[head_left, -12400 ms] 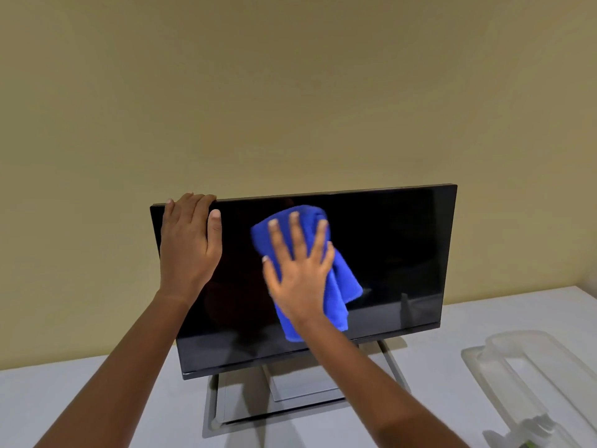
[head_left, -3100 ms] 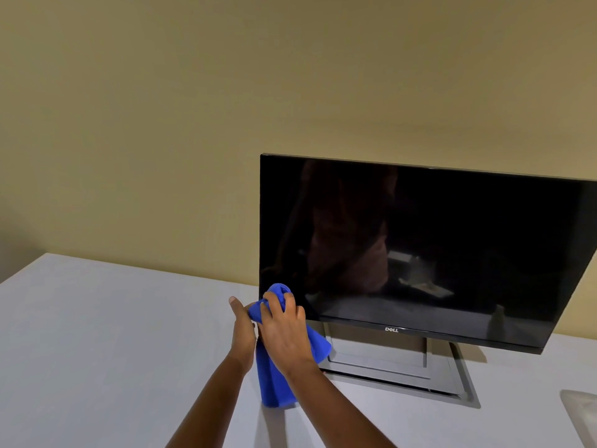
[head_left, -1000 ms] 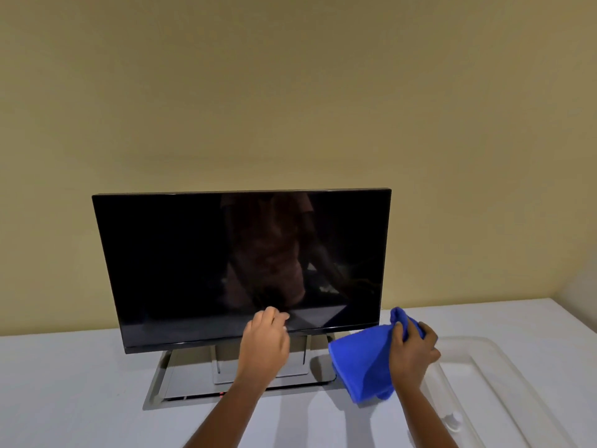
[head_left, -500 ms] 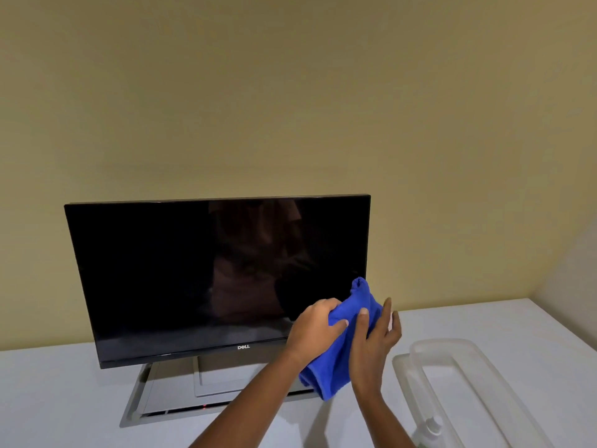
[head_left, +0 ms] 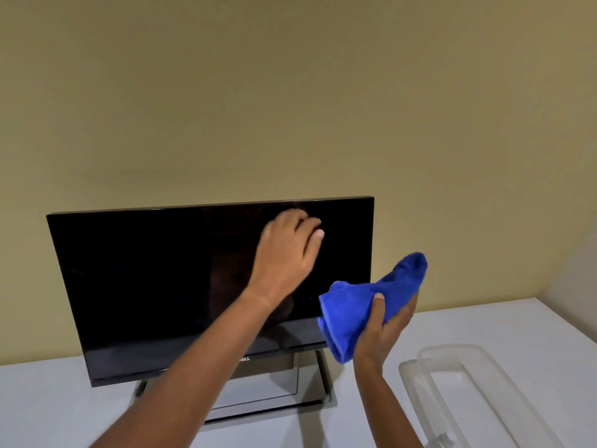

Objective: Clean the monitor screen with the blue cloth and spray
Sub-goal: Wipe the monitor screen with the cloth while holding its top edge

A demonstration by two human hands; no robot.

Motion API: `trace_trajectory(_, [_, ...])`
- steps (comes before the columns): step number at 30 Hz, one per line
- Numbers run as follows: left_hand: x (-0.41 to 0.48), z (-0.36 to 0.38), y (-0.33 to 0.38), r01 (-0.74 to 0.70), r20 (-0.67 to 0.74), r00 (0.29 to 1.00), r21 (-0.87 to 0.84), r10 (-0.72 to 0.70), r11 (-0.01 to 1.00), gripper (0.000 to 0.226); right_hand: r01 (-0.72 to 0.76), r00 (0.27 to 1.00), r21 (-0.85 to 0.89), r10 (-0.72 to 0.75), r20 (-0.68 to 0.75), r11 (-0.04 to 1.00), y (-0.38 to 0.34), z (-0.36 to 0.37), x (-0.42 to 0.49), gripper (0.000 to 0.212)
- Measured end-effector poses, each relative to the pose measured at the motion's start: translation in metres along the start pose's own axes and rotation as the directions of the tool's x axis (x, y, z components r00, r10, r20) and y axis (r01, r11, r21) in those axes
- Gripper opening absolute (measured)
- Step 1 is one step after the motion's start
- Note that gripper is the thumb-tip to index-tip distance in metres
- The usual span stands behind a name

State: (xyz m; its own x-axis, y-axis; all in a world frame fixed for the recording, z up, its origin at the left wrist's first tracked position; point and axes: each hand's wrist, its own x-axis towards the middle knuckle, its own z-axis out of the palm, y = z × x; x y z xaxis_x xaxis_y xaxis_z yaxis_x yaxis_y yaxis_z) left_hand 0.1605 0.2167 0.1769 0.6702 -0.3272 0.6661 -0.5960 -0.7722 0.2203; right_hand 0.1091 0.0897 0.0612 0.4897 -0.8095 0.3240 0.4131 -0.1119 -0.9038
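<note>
Two hands are up and apart. The left hand [head_left: 287,253] is raised in front of the upper right part of the monitor [head_left: 145,279] screen, blurred, fingers loosely bent and holding nothing; whether it touches the glass cannot be told. The right hand [head_left: 384,331] grips the bunched blue cloth [head_left: 361,305] in the air just right of the screen's right edge. The dark monitor stands on its stand [head_left: 268,396] on the white desk [head_left: 48,409], a clear plastic tray [head_left: 491,360] at near right, before a beige wall [head_left: 290,92].
</note>
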Motion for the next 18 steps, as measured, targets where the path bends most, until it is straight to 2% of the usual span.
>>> trace_trajectory(2, [0.013,-0.01,-0.016,0.009,-0.053,0.999,0.136,-0.001,0.991,0.042,0.066,0.995,-0.107,-0.057,0.086,0.992,0.012,0.011,0.002,0.056])
trace_trajectory(4, [0.02,-0.013,-0.029,0.034,-0.012,0.999,0.24,-0.032,0.97,0.046,0.098,0.984,-0.24,-0.058,0.169,0.966,0.028,0.02,-0.002,0.047])
trace_trajectory(8, [0.022,-0.01,-0.059,0.098,0.063,0.99,0.356,-0.129,0.929,0.054,0.159,0.981,-0.518,-0.074,0.181,0.84,0.059,0.027,-0.003,0.058])
trace_trajectory(11, [0.021,-0.011,-0.077,0.117,0.027,0.991,0.258,-0.128,0.959,0.054,0.194,0.978,-0.536,-0.119,0.171,0.822,0.065,0.037,0.002,0.057])
trace_trajectory(14, [0.026,-0.014,-0.08,0.131,-0.034,0.991,0.061,-0.129,0.99,0.073,0.169,0.986,-0.577,-0.138,0.097,0.799,0.061,0.058,-0.001,0.059])
trace_trajectory(18, [0.027,-0.016,-0.078,0.157,-0.075,0.985,0.037,-0.154,0.987,0.077,0.338,0.94,-0.645,-0.287,0.186,0.686,0.05,0.094,-0.023,0.06])
